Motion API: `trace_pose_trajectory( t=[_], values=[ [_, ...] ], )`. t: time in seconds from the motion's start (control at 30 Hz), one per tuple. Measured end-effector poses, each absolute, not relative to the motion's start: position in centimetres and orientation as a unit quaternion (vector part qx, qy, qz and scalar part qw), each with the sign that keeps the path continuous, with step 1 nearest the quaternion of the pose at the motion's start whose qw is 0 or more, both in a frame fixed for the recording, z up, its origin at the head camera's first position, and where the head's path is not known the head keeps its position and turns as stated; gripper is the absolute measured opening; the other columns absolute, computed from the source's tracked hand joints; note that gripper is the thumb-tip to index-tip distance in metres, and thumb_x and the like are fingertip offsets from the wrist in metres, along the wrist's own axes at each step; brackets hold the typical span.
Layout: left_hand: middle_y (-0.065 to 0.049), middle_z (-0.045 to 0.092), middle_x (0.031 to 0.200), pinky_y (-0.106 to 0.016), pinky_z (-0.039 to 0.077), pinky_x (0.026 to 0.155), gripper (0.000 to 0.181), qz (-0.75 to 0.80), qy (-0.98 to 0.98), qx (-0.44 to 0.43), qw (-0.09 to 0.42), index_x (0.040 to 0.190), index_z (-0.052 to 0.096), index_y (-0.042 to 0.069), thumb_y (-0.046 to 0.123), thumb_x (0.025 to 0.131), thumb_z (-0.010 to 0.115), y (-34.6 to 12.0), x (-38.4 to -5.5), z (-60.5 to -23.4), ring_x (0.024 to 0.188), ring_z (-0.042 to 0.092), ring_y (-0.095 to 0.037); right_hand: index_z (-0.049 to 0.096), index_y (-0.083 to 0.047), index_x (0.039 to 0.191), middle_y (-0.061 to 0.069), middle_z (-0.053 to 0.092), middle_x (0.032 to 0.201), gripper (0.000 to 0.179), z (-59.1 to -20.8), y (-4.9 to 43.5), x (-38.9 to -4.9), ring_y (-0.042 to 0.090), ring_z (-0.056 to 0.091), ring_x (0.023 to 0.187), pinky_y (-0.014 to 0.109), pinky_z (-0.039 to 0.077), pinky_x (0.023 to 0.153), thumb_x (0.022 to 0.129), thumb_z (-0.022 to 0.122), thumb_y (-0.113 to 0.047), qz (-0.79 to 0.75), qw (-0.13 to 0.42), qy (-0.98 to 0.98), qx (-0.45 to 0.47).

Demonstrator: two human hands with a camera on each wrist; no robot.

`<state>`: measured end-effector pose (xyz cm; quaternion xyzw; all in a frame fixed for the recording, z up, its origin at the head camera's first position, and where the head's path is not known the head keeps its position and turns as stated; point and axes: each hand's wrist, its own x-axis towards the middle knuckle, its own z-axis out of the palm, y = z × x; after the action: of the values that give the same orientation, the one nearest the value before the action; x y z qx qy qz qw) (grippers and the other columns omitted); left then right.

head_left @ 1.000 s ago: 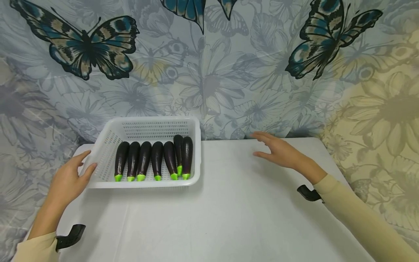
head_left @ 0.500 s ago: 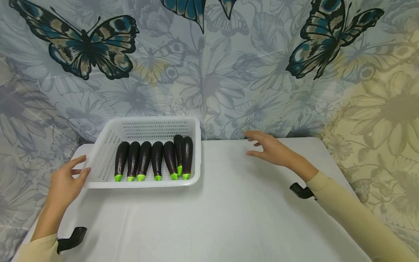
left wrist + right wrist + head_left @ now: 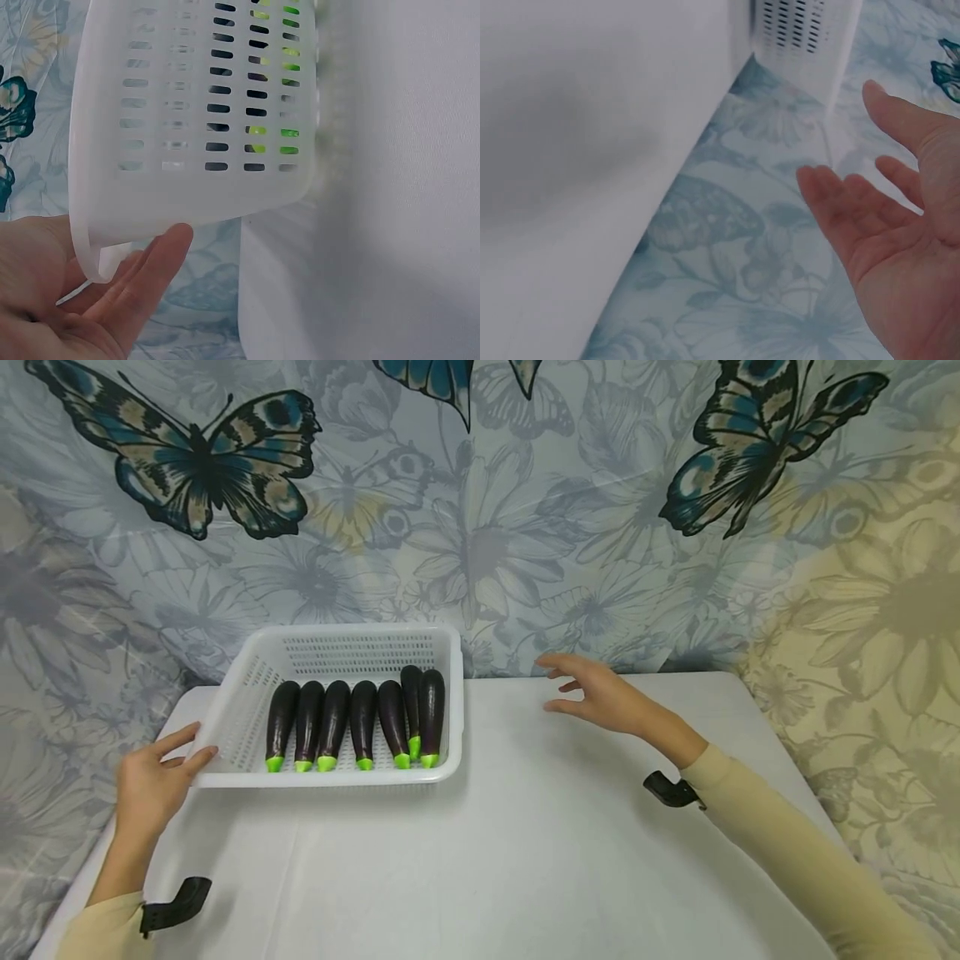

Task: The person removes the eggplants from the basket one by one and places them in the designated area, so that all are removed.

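Note:
A white perforated plastic basket (image 3: pixel 262 643) stands at the back left of the table, with several dark purple eggplants (image 3: pixel 335 722) in a row inside, green ends toward me. My left hand (image 3: pixel 153 781) grips the basket's left rim, thumb over the edge. In the left wrist view, the fingers (image 3: pixel 154 281) reach beneath the rim along the outer end wall. My right hand (image 3: pixel 600 697) hovers over the table's back edge, right of the basket and apart from it. Its fingers are relaxed and spread from the thumb, holding nothing; the right wrist view shows the bare palm (image 3: pixel 919 277).
A white cloth covers the table (image 3: pixel 465 868). Right behind its back edge hangs a patterned fabric backdrop (image 3: pixel 517 535) with butterflies and flowers. Black wrist mounts (image 3: pixel 177 906) stick out below both forearms.
My right hand has drifted left, toward the basket. The left hand has moved slightly at the left rim and closed its grip there. The basket and eggplants stay nearly in place.

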<state>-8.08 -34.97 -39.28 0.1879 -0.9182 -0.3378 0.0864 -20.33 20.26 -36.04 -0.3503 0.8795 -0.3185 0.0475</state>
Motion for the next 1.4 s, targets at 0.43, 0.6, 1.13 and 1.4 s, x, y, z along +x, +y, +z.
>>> trace_pose_trajectory(
  t=[0.43, 0.6, 1.13, 1.4],
  values=[
    [0.009, 0.054, 0.096, -0.018, 0.054, 0.055, 0.059, -0.455, -0.860, 0.210, 0.098, 0.143, 0.049, 0.005, 0.022, 0.091, 0.071, -35.5, -9.3, -40.0, 0.069, 0.055, 0.012, 0.055, -0.003, 0.136, 0.014, 0.058, 0.134, 0.056, -34.7, 18.0, -20.8, 0.030, 0.059, 0.117, 0.040, 0.052, 0.094, 0.086, 0.077, -0.014, -0.326, 0.020, 0.873, -0.363],
    [-0.003, 0.054, 0.107, -0.019, 0.054, 0.055, 0.059, -0.445, -0.865, 0.211, 0.093, 0.145, 0.047, 0.006, 0.022, 0.093, 0.069, -35.2, -9.3, -39.9, 0.068, 0.055, 0.010, 0.060, -0.001, 0.130, 0.013, 0.064, 0.126, 0.048, -34.2, 17.0, -21.2, 0.027, 0.062, 0.113, 0.039, 0.052, 0.094, 0.085, 0.076, -0.011, -0.327, 0.008, 0.867, -0.375],
    [0.025, 0.053, 0.087, -0.017, 0.054, 0.056, 0.058, -0.505, -0.826, 0.233, 0.091, 0.147, 0.047, 0.016, 0.020, 0.093, 0.068, -35.5, -8.8, -40.8, 0.070, 0.057, 0.008, 0.062, 0.000, 0.127, 0.013, 0.064, 0.124, 0.045, -33.3, 14.0, -22.2, 0.026, 0.062, 0.112, 0.035, 0.052, 0.094, 0.087, 0.076, -0.012, -0.335, 0.007, 0.856, -0.393],
    [0.027, 0.054, 0.084, -0.017, 0.054, 0.055, 0.058, -0.511, -0.823, 0.229, 0.093, 0.147, 0.046, 0.014, 0.017, 0.093, 0.068, -35.6, -8.7, -40.9, 0.069, 0.058, 0.008, 0.061, -0.001, 0.128, 0.014, 0.064, 0.124, 0.047, -33.3, 12.0, -23.1, 0.026, 0.064, 0.108, 0.032, 0.052, 0.092, 0.086, 0.077, -0.013, -0.358, -0.002, 0.844, -0.400]
  ],
)
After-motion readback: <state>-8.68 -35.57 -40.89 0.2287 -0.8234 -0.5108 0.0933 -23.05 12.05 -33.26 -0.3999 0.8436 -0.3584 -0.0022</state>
